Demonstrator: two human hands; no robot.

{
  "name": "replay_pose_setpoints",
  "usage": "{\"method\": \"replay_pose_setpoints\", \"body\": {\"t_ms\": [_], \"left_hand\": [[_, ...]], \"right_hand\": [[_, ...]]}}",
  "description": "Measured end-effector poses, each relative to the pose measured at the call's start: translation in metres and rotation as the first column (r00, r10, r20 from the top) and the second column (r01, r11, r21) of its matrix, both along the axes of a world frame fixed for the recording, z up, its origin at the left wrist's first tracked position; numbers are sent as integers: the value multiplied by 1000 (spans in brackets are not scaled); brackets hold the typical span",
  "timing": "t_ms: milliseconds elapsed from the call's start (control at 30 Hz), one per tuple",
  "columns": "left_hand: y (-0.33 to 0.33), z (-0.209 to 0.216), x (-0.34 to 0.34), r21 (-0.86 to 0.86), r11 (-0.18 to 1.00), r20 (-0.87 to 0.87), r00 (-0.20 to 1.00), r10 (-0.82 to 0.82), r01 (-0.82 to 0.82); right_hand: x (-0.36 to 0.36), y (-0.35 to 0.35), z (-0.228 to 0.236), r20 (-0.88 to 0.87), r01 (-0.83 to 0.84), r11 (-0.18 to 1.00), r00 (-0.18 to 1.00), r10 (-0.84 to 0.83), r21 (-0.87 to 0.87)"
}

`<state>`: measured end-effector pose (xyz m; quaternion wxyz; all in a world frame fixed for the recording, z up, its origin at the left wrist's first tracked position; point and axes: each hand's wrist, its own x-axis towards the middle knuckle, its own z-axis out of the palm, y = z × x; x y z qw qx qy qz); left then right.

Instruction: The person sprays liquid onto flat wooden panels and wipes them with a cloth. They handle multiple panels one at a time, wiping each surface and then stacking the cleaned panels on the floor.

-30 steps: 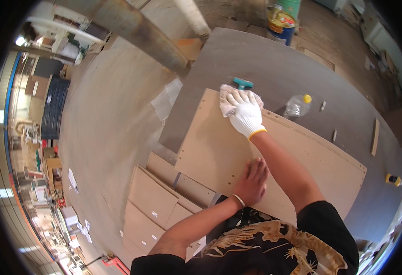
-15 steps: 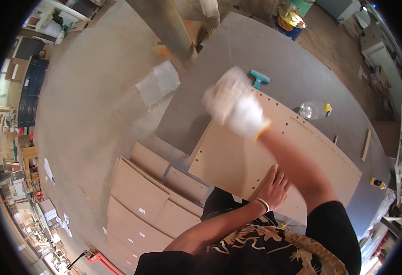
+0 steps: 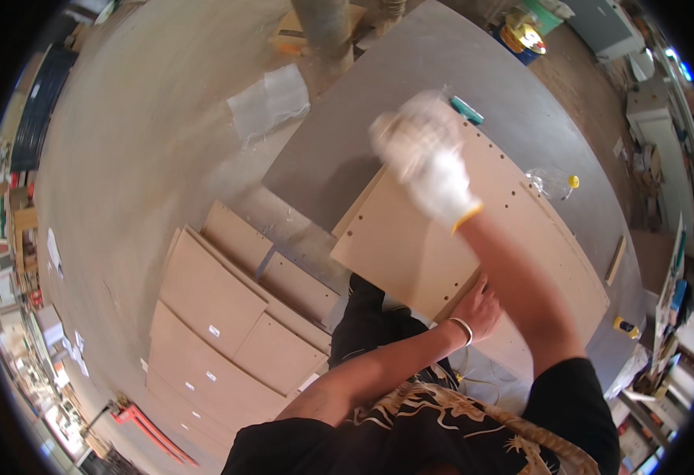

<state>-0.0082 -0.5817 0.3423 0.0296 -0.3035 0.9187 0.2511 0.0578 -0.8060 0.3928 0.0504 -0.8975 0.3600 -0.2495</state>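
Observation:
A beige drilled board lies across the grey tabletop, with another board's edge showing beneath it on the left. My left hand, bare with a white band at the wrist, rests on the board near its close edge. Its fingers lie stretched out, partly covered by my right forearm. Over the far-left part of the board is my right hand in a white glove. Motion smears its fingers, so whether they hold anything is hidden. Just beyond the board's far corner lies a teal T-shaped scraper.
A clear bottle with a yellow cap lies beyond the board. A wooden strip and a small yellow-black bottle are at the right. Stacked boards stand at lower left; a white sheet lies on the floor.
The whole view has shifted and turned slightly. My gloved right hand is still blurred over the far-left board. My left hand remains on the board, its fingers now more covered by my right forearm.

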Motion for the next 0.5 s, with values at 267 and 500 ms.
{"method": "replay_pose_setpoints", "body": {"t_ms": [267, 500], "left_hand": [[12, -9, 4, -380, 911, -145, 983, 110, -158], [159, -15, 50, 15, 982, -360, 915, 182, -190]], "right_hand": [[14, 175, -55, 111, -462, 851, 887, 449, 248], [-136, 266, -18, -29, -321, 876, 935, 354, 361]]}}
